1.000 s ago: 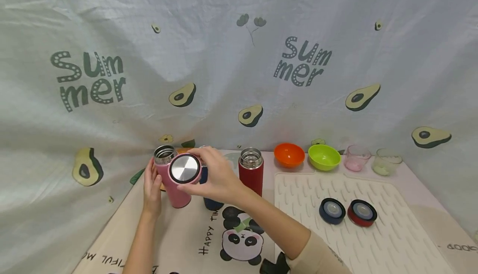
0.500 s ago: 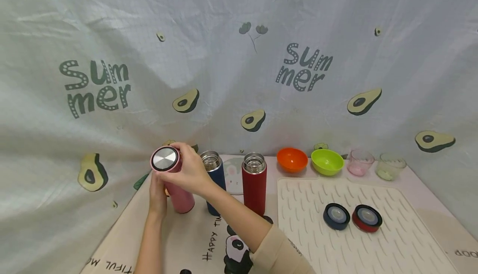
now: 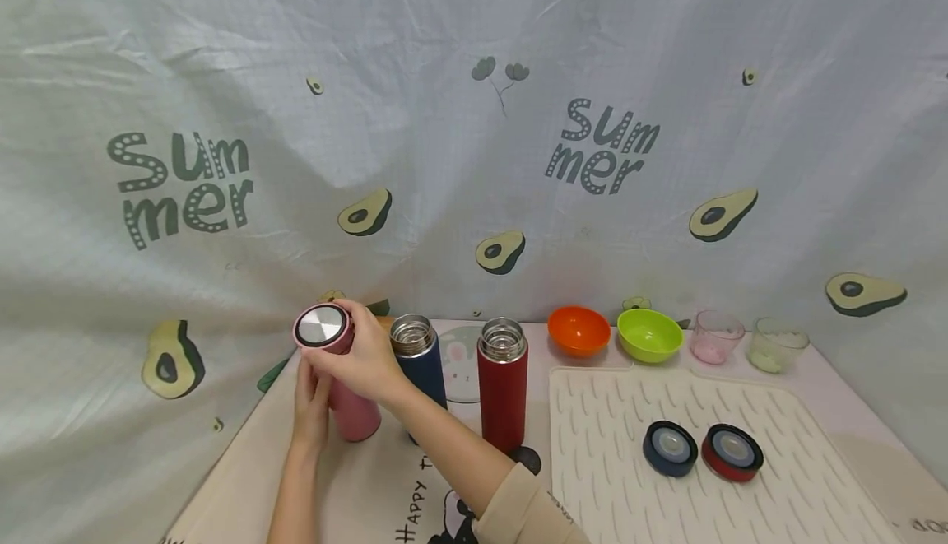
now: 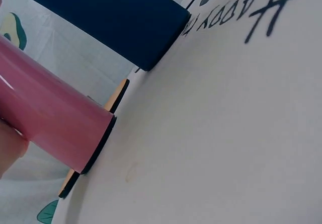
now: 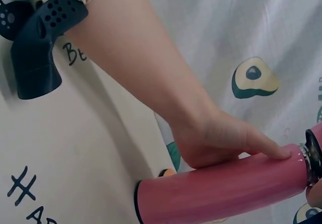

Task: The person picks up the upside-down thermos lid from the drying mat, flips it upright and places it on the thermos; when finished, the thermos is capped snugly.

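Note:
A pink thermos bottle [image 3: 354, 416] stands upright at the left of the table. My left hand [image 3: 311, 412] grips its side; the right wrist view shows that thumb lying along the bottle near the top. My right hand [image 3: 363, 359] holds the pink lid [image 3: 323, 327], silver disc upward, over the bottle's mouth. In the right wrist view a strip of steel neck [image 5: 304, 156] shows between lid and bottle. How tightly the lid sits, I cannot tell. Right beside it stands a lidless blue thermos [image 3: 422, 363], partly hidden by my right arm.
A lidless red thermos [image 3: 504, 392] stands further right. Behind the ribbed mat [image 3: 629, 495] are an orange bowl [image 3: 579, 332], a green bowl [image 3: 649, 336], a pink glass [image 3: 715, 338] and a greenish glass [image 3: 775, 346]. On the mat lie a blue lid [image 3: 670, 448] and a red lid [image 3: 731, 452].
My right hand has carried the pink lid left from beside the bottle onto its mouth. My left hand keeps its grip on the bottle. The head view has shifted slightly.

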`<action>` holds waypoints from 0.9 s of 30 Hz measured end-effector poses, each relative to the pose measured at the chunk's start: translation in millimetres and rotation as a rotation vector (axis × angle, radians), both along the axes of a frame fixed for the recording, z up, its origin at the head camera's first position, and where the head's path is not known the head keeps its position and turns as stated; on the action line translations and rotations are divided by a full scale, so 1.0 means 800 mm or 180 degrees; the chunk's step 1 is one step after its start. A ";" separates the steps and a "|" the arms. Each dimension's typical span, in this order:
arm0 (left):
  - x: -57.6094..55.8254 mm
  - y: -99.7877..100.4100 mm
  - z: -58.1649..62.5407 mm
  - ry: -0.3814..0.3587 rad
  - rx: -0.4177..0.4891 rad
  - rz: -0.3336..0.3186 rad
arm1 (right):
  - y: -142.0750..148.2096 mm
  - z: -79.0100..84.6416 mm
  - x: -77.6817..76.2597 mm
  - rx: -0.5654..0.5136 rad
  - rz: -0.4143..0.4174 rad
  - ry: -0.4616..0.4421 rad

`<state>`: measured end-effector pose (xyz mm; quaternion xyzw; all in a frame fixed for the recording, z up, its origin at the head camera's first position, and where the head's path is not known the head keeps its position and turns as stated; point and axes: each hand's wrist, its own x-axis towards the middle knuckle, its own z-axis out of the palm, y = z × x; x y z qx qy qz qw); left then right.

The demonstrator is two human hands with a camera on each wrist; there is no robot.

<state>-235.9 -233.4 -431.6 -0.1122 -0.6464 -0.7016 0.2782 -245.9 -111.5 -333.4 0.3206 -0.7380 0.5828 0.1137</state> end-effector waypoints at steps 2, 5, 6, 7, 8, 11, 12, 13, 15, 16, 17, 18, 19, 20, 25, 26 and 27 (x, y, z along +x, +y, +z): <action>-0.003 0.002 -0.005 0.0227 -0.0165 0.0089 | -0.001 -0.001 -0.002 -0.0071 -0.0018 -0.0026; -0.007 0.008 -0.011 0.0423 -0.0440 0.0346 | -0.001 -0.002 -0.005 -0.0142 0.0017 -0.0083; -0.008 0.010 -0.013 0.0442 -0.0515 0.0479 | -0.001 -0.002 -0.006 -0.0151 0.0036 -0.0100; -0.009 0.013 -0.016 0.0435 -0.0568 0.0620 | -0.001 -0.002 -0.006 -0.0165 0.0061 -0.0132; -0.009 0.015 -0.017 0.0402 -0.0621 0.0765 | -0.001 -0.004 -0.007 -0.0181 0.0088 -0.0172; -0.007 0.023 -0.019 0.0280 -0.0685 0.1091 | -0.001 -0.006 -0.008 -0.0226 0.0139 -0.0236; -0.006 0.025 -0.019 0.0253 -0.0691 0.1161 | -0.001 -0.006 -0.008 -0.0245 0.0138 -0.0247; -0.004 0.027 -0.017 0.0220 -0.0698 0.1220 | -0.002 -0.006 -0.009 -0.0263 0.0134 -0.0256; 0.003 0.033 -0.009 0.0247 -0.0680 0.1296 | -0.004 -0.006 -0.009 -0.0297 0.0126 -0.0248; 0.007 0.035 -0.005 0.0267 -0.0669 0.1327 | -0.005 -0.005 -0.009 -0.0313 0.0118 -0.0252; 0.010 0.037 -0.001 0.0294 -0.0664 0.1356 | -0.006 -0.005 -0.009 -0.0328 0.0106 -0.0273; 0.013 0.039 0.003 0.0323 -0.0666 0.1387 | -0.007 -0.005 -0.009 -0.0339 0.0096 -0.0303; 0.016 0.041 0.006 0.0366 -0.0663 0.1395 | -0.007 -0.004 -0.009 -0.0345 0.0093 -0.0330; 0.017 0.041 0.007 0.0429 -0.0631 0.1383 | -0.008 -0.003 -0.009 -0.0349 0.0087 -0.0358; 0.015 0.035 0.009 0.0621 -0.0641 0.1314 | -0.011 -0.001 -0.013 -0.0281 0.0086 -0.0505; 0.014 0.034 0.009 0.0636 -0.0639 0.1310 | -0.011 -0.001 -0.015 -0.0284 0.0104 -0.0558; 0.013 0.034 0.009 0.0636 -0.0669 0.1317 | -0.012 -0.001 -0.016 -0.0299 0.0136 -0.0620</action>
